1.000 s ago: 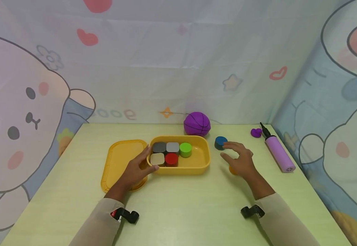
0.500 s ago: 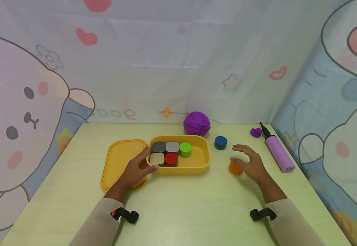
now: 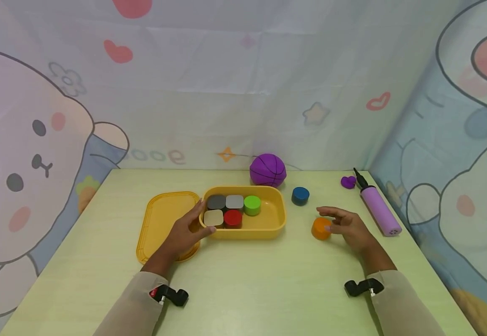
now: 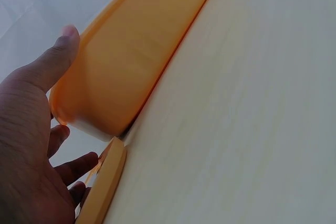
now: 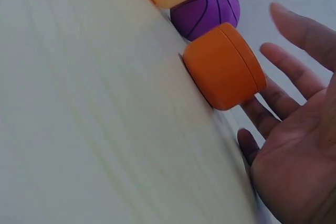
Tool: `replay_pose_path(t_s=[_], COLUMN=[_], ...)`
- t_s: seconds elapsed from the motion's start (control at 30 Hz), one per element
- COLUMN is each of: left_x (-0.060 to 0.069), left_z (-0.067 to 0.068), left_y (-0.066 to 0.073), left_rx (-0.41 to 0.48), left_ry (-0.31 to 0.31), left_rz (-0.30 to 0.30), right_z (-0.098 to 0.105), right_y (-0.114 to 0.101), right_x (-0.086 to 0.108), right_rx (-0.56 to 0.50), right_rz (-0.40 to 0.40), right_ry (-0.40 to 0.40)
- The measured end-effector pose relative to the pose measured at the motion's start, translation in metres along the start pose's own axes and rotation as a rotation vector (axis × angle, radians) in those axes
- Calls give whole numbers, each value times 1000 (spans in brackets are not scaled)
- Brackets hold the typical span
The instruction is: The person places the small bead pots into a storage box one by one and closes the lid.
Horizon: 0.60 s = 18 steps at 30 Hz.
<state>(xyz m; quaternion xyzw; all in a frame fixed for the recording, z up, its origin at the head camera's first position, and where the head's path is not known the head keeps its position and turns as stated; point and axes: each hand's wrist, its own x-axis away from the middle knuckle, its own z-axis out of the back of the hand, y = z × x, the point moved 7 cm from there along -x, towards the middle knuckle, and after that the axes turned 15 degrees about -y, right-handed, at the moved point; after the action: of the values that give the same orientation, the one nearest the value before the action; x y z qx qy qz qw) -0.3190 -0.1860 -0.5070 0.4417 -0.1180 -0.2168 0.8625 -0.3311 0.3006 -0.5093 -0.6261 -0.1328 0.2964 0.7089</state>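
Note:
My left hand (image 3: 184,233) holds the left end of the yellow box (image 3: 243,234), thumb on the front rim and index finger at the far corner. Inside the box sit small tubs: dark grey (image 3: 216,202), light grey (image 3: 234,202), beige (image 3: 213,218), red (image 3: 233,218) and green (image 3: 252,205). My right hand (image 3: 352,228) hovers beside an orange lidded tub (image 3: 320,228), fingers spread. In the right wrist view the thumb stands apart from the orange tub (image 5: 223,66), with the fingers behind it; contact cannot be told. A blue tub (image 3: 300,196) stands behind it.
A yellow lid (image 3: 163,224) lies left of the box, partly under my left hand. Behind the box rests a purple basketball (image 3: 267,170). At the right are a purple pump (image 3: 379,210) and a small purple object (image 3: 348,182). A printed curtain closes the back.
My right hand has moved from beside the blue tub, right and toward me, to the orange tub. My left hand keeps its place on the box.

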Motion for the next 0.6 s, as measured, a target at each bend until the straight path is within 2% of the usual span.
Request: replay_pose_path(t_s=[0.2,0.6], left_x=[1,1], left_z=[1,0], left_y=[-1,3], left_rx=[-6,6], left_ry=[5,3], left_rz=[-11,-8], right_z=[-3,0], right_y=[5,11], right_x=[-1,-1], right_rx=[-8,126], right_rz=[-16,-227], right_ry=[-77,-33])
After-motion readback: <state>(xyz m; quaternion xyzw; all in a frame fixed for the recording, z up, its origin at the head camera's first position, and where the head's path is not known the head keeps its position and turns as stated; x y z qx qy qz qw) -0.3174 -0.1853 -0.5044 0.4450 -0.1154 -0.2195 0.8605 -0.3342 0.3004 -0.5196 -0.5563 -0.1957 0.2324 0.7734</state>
